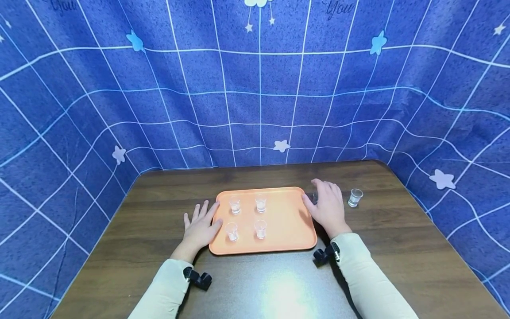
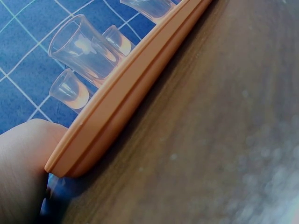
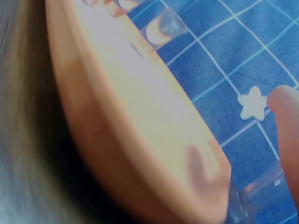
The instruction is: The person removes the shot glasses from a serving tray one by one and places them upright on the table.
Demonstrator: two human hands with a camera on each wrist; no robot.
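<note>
My left hand (image 1: pixel 200 229) lies at the left edge of an orange tray (image 1: pixel 287 221), its fingers spread and its thumb over the rim. Several small clear shot glasses stand upright in the tray's left and middle part, among them a front one (image 1: pixel 260 229) and a back one (image 1: pixel 235 205). My right hand (image 1: pixel 327 206) is at the tray's right edge, thumb and forefinger apart around another shot glass (image 1: pixel 314 197). That glass (image 3: pixel 261 189) is partly hidden by a digit in the right wrist view; whether the hand touches it is unclear.
Another shot glass (image 1: pixel 355 197) stands on the brown wooden table (image 1: pixel 398 248), to the right of my right hand. A blue curtain (image 1: pixel 239 110) with white lines and stars hangs behind the table and along its sides.
</note>
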